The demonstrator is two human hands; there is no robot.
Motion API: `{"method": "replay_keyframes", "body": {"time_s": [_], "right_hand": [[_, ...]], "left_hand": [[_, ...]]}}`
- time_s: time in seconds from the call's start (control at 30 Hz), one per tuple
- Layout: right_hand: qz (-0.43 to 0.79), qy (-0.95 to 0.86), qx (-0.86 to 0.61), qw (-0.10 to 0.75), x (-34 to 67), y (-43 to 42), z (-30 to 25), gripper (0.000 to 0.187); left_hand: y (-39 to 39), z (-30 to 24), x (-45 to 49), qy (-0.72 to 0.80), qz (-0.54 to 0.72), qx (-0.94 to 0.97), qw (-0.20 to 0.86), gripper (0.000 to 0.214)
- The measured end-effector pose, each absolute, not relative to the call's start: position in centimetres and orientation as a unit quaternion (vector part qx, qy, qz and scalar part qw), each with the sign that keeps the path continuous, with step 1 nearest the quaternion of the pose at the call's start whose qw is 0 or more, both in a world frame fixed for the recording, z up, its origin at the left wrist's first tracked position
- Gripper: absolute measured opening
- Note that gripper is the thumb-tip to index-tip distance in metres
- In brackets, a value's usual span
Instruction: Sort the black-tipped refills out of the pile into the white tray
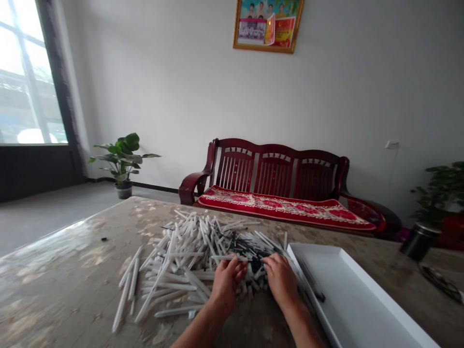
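A large loose pile of thin white plastic tubes point(181, 261) lies on the marble-patterned table point(72, 275), with black tubes point(250, 251) mixed in toward its right side. My left hand point(227, 282) is curled down into the front of the pile, and a white tube crosses just above its fingers. Whether it grips any tubes is hidden. My right hand point(279, 280) rests palm-down on the pile's right part, fingers pointing left, among the black tubes. The two hands are close together, apart at the fingertips.
A shallow white rectangular tray point(348, 295) stands right of my right hand, with a dark thin item point(313, 285) along its near side. A black cylindrical cup point(419, 241) and a tangled dark cord point(440, 285) lie at the far right. A red-cushioned wooden bench point(279, 188) stands beyond the table.
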State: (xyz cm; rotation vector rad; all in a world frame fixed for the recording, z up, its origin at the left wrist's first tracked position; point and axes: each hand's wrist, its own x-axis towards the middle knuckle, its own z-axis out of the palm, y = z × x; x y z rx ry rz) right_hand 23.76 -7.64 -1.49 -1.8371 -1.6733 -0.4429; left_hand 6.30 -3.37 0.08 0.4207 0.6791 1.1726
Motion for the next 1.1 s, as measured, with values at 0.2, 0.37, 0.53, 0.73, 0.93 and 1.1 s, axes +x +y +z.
{"method": "replay_keyframes", "body": {"time_s": [0.2, 0.37, 0.53, 0.73, 0.93, 1.1], "right_hand": [[-0.188, -0.655, -0.701, 0.209, 23.0, -7.5, -1.1, 0.029], [-0.206, -0.612, -0.730, 0.223, 22.7, -7.6, -1.5, 0.025], [-0.122, -0.584, -0.703, 0.388, 23.2, -7.2, -1.9, 0.024], [0.238, -0.408, -0.602, 0.643, 21.5, -6.5, -1.6, 0.028], [0.345, -0.295, -0.522, 0.723, 18.7, -6.8, -0.4, 0.038], [0.334, -0.313, -0.529, 0.715, 18.0, -7.0, 0.1, 0.035]], "left_hand": [[-3.4, 0.4, 6.3, 0.316, 0.534, 0.187, 0.762, 0.024], [-3.5, 0.7, 6.3, 0.312, 0.535, 0.181, 0.764, 0.019], [-3.4, 0.7, 6.3, 0.313, 0.535, 0.174, 0.765, 0.019], [-3.3, 0.8, 6.4, 0.303, 0.542, 0.154, 0.769, 0.017], [-3.6, 1.1, 6.3, 0.302, 0.541, 0.156, 0.769, 0.014], [-4.0, 1.2, 6.4, 0.301, 0.534, 0.164, 0.773, 0.013]]}}
